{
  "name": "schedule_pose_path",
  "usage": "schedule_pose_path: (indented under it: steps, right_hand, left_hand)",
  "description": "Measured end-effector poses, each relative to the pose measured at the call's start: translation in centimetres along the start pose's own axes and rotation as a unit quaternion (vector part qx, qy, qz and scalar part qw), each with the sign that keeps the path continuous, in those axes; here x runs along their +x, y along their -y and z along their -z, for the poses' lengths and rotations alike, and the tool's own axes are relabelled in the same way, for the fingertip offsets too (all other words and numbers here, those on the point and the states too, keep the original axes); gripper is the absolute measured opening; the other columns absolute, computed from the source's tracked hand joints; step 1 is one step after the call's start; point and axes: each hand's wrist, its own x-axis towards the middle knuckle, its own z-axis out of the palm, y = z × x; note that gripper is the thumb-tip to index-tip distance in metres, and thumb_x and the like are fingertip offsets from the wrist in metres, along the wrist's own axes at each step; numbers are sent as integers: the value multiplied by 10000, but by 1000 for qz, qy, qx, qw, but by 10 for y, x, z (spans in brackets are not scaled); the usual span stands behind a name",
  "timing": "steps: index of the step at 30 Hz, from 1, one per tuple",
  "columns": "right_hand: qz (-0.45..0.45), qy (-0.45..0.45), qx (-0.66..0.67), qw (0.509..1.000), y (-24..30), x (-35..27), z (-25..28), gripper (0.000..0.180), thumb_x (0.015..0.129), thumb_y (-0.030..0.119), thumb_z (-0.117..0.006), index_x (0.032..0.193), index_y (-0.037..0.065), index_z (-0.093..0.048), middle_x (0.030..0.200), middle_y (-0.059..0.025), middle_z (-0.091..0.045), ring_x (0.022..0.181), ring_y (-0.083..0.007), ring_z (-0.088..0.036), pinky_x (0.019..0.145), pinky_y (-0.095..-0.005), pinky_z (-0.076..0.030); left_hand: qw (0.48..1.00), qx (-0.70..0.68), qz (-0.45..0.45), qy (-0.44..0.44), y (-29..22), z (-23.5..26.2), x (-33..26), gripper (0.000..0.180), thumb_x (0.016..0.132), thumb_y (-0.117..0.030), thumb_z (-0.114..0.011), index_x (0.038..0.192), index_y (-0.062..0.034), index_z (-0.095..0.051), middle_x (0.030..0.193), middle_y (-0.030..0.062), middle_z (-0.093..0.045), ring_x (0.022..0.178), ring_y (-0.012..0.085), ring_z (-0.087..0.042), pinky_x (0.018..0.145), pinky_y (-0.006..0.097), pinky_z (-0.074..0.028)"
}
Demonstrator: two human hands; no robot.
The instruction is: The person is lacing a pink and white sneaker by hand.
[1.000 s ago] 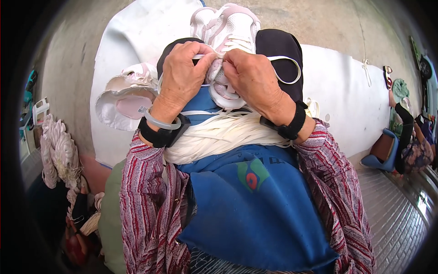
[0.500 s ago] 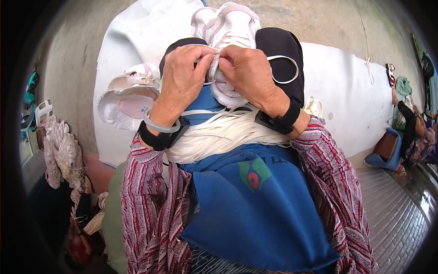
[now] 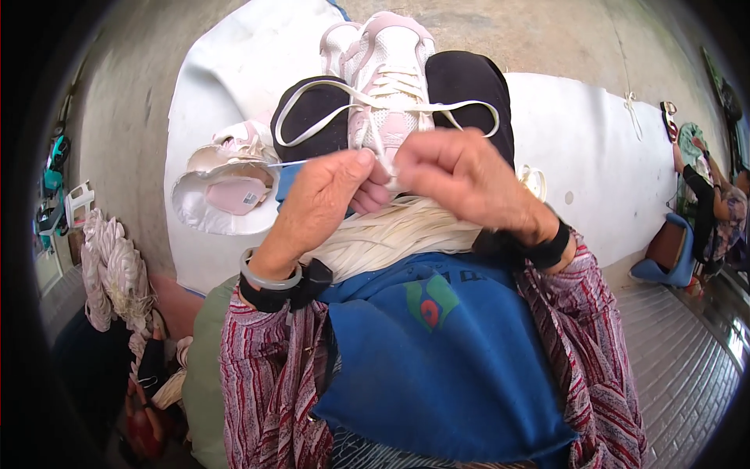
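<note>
A white and pink sneaker (image 3: pixel 397 43) stands between my dark-clad knees, its toe hidden behind my hands. Its cream shoelace (image 3: pixel 301 142) crosses the front and spreads into a wide loop on either side. My left hand (image 3: pixel 324 191) is closed at the near end of the shoe, thumb toward the fingertips; what it pinches is too small to make out. Facing it, my right hand (image 3: pixel 473 176) is curled and slightly blurred, its fingertips by a narrow white strip. Across my lap, under both hands, lies a thick bundle of cream laces (image 3: pixel 394 238) on a blue apron (image 3: pixel 437 375).
Another pink and white shoe (image 3: pixel 336 47) sits behind the first. A shoe upper (image 3: pixel 234 184) lies on the white sheet (image 3: pixel 203 94) at left. Farther left hangs a bunch of pale laces (image 3: pixel 117 270). Another person (image 3: pixel 726 211) sits at far right by a blue chair (image 3: pixel 664 258).
My hands have come down toward me, off the middle of the lacing. The lace now spreads in two loops, and the shoe front is more exposed. My right hand has turned.
</note>
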Motion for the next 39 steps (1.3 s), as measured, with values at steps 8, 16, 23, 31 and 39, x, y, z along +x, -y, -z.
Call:
schedule_pose_path:
  steps: [8,16,23,31,39]
  right_hand:
    - [93,121,88,984,2,-12,-34,107,857,104,-590,813,7,-592,650,-119,-582,638,-266,-594,574,-359,-468]
    - [334,-138,-272,892,-7,-9,-11,153,742,61,-608,894,51,-592,1178,-120,-554,829,-289,-615,658,-371,-493]
    - [172,-7,42,984,-6,1,0,209,947,166,-489,880,-16,-566,775,-108,-598,688,-235,-590,634,-331,-474]
    - [-100,-6,-90,991,-37,-22,58,362,913,253,-525,652,4,-544,580,-9,-501,541,-98,-428,505,-274,-353]
    - [-116,-87,-172,974,-42,-26,71,352,889,227,-542,653,-35,-536,554,-36,-478,528,-101,-425,479,-297,-347]
  left_hand:
    - [934,-334,128,-3,-3,-39,36,404,1008,-303,-476,1206,48,-510,929,116,-642,824,185,-643,798,330,-530]
    - [982,-158,89,-47,-6,-32,13,197,971,-195,-522,1029,-31,-615,725,-59,-502,572,31,-455,488,195,-366]
    - [981,-180,22,-75,0,23,-4,204,999,-231,-500,936,-46,-557,588,-95,-267,461,-2,-235,383,170,-240]
    - [937,-343,-49,-38,23,84,-17,225,1009,-241,-490,944,-37,-559,666,-35,-389,587,77,-425,568,243,-427]
    - [846,-444,-295,-17,24,115,-27,191,977,-186,-527,901,-24,-596,1291,168,-564,1293,319,-444,1189,553,-182]
